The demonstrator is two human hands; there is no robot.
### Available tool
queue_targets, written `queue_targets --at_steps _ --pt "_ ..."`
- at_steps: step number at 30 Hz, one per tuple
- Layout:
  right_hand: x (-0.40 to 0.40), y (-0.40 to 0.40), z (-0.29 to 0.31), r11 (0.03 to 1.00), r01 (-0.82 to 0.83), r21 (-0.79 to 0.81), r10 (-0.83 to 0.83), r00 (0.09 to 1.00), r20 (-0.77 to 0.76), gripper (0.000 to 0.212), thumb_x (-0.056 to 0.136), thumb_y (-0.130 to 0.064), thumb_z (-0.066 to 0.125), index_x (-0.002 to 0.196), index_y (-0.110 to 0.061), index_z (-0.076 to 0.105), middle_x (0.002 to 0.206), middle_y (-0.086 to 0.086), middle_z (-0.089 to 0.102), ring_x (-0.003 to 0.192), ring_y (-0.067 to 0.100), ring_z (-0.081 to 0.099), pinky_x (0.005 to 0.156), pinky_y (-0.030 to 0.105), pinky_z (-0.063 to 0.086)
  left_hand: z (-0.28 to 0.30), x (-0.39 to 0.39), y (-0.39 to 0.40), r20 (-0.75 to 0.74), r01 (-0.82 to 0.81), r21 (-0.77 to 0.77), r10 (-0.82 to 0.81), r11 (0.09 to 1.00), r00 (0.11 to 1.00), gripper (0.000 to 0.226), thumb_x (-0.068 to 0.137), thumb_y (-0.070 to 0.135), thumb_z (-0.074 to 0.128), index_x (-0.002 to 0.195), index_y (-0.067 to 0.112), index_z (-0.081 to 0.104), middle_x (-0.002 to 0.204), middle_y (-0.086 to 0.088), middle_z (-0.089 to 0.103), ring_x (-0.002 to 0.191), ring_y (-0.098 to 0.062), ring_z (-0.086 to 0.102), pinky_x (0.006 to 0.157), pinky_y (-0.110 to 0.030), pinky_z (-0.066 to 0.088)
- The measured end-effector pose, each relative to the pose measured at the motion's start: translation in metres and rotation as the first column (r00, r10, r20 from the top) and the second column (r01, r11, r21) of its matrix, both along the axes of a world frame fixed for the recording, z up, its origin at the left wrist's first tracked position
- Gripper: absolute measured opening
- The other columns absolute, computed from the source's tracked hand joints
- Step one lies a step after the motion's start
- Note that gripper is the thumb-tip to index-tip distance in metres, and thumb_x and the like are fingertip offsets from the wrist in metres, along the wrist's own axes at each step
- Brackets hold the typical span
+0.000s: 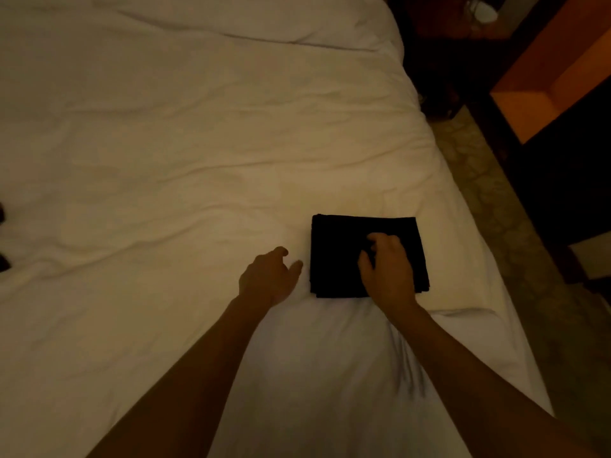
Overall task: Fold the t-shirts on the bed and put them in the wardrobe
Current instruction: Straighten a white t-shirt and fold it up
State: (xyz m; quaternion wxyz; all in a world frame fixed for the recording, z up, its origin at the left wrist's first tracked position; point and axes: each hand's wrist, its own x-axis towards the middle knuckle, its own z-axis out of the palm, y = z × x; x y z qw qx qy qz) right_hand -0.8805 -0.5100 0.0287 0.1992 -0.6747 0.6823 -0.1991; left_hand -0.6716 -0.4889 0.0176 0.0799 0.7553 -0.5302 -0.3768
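Note:
A black t-shirt [337,249], folded into a neat rectangle, lies on the white bed [165,160] near its right edge. My right hand [386,269] rests on top of the folded shirt with fingers curled, pressing its middle; it does not grip it. My left hand [267,276] hovers just left of the shirt, a small gap away, fingers loosely apart and holding nothing. The light is dim.
Dark cloth [3,239] peeks in at the bed's left edge. Right of the bed runs a strip of patterned floor [489,200], then dark wooden furniture with an orange-lit recess [545,94]. A white object [486,11] sits at the top right.

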Motion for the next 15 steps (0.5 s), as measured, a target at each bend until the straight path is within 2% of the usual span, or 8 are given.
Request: queue_targets --at_steps 2,6,8,9,12,15 --pt "0.04 0.011 0.023 0.998 -0.048 -0.043 0.048 0.999 0.006 0.03 0.098 -0.018 0.056 0.126 -0.008 0.056 0.115 0.012 0.056 0.096 0.024 0.057 0.081 0.035 0.05 0.02 0.027 0.014 -0.019 -0.016 -0.057 0.015 0.998 1.0 0.049 0.097 0.053 0.049 0.135 0.024 0.053 0.119 0.0 0.068 0.114 -0.026 0.06 0.095 -0.035 0.047" --pt "0.131 0.047 0.06 0.995 -0.091 -0.041 0.093 0.994 0.055 0.023 0.099 -0.01 0.049 0.121 -0.007 0.058 0.113 0.011 0.057 0.094 0.023 0.058 0.081 0.028 0.044 0.059 0.101 0.06 -0.058 -0.09 -0.157 0.082 0.983 0.995 0.035 0.097 0.043 0.051 0.127 0.027 0.058 0.104 0.002 0.069 0.103 -0.024 0.063 0.085 -0.031 0.046" --pt "0.182 0.07 0.073 0.992 -0.119 -0.045 0.122 0.99 0.077 0.024 0.099 -0.007 0.047 0.119 -0.008 0.059 0.111 0.009 0.059 0.091 0.022 0.058 0.081 0.033 0.047 0.077 0.151 0.088 -0.076 -0.141 -0.189 0.128 0.972 0.989 0.032 0.097 0.036 0.052 0.126 0.026 0.059 0.097 0.003 0.067 0.098 -0.022 0.063 0.083 -0.03 0.046" --pt "0.21 0.083 0.077 0.988 -0.149 -0.047 0.152 0.985 0.085 0.024 0.098 -0.005 0.046 0.118 -0.009 0.059 0.11 0.008 0.059 0.089 0.021 0.058 0.08 0.034 0.048 0.084 0.178 0.104 -0.079 -0.174 -0.2 0.161 0.964 0.984 0.032 0.096 0.033 0.053 0.126 0.026 0.059 0.097 0.003 0.066 0.098 -0.023 0.062 0.084 -0.031 0.047" --pt "0.285 0.114 0.083 0.973 -0.227 -0.046 0.23 0.968 0.098 0.026 0.097 -0.004 0.046 0.119 -0.009 0.059 0.105 0.007 0.059 0.085 0.017 0.055 0.075 0.026 0.041 0.098 0.256 0.143 -0.082 -0.285 -0.214 0.273 0.934 0.958 0.031 0.094 0.03 0.054 0.124 0.025 0.061 0.097 0.002 0.065 0.098 -0.024 0.062 0.084 -0.031 0.048" --pt "0.368 0.146 0.083 0.949 -0.316 -0.023 0.316 0.942 0.108 0.027 0.097 -0.005 0.045 0.12 -0.01 0.058 0.102 0.005 0.057 0.084 0.015 0.053 0.073 0.025 0.039 0.103 0.338 0.188 -0.07 -0.39 -0.225 0.384 0.893 0.921 0.03 0.094 0.031 0.054 0.123 0.026 0.061 0.106 -0.001 0.067 0.101 -0.025 0.061 0.083 -0.031 0.047"
